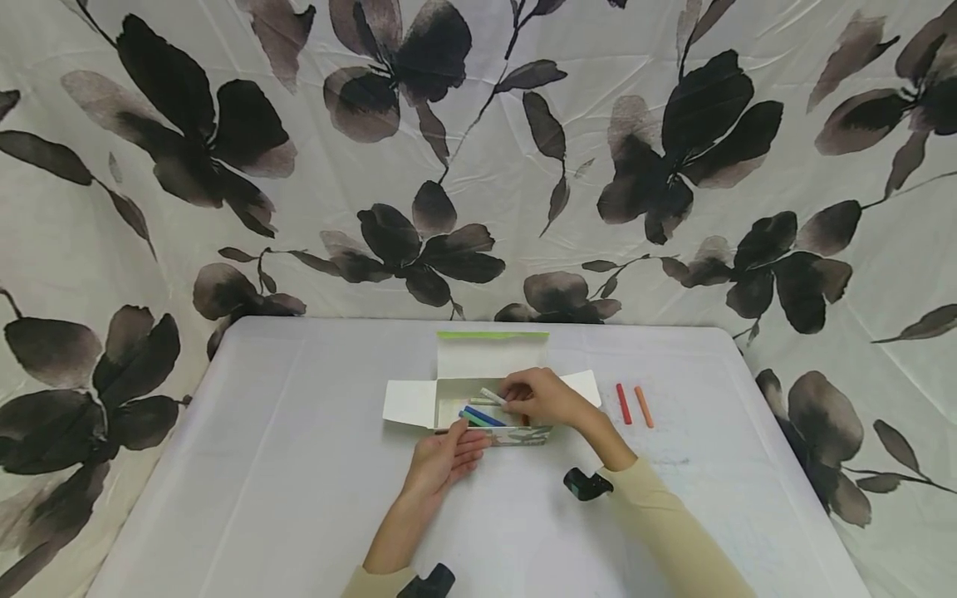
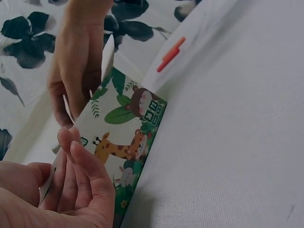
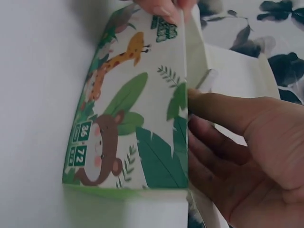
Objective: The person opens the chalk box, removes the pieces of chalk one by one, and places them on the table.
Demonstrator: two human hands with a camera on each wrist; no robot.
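A white cardboard box (image 1: 523,437) with printed animals and leaves lies with its lid and side flaps spread. My left hand (image 1: 439,461) pinches its front wall near the left end, thumb at the rim and fingers along the printed face (image 2: 121,147). Beside that thumb, a blue crayon (image 1: 488,418) and a green crayon (image 1: 474,419) lean on the front rim. Inside the box, my right hand (image 1: 544,397) pinches a whitish crayon (image 1: 492,396) between thumb and fingers; its end (image 3: 207,80) shows past the thumb in the right wrist view.
On the white table (image 1: 299,465), right of the box, lie a red crayon (image 1: 624,404) and an orange crayon (image 1: 644,407). The raised lid (image 1: 492,355) stands at the back. A flowered cloth (image 1: 419,166) hangs behind the table.
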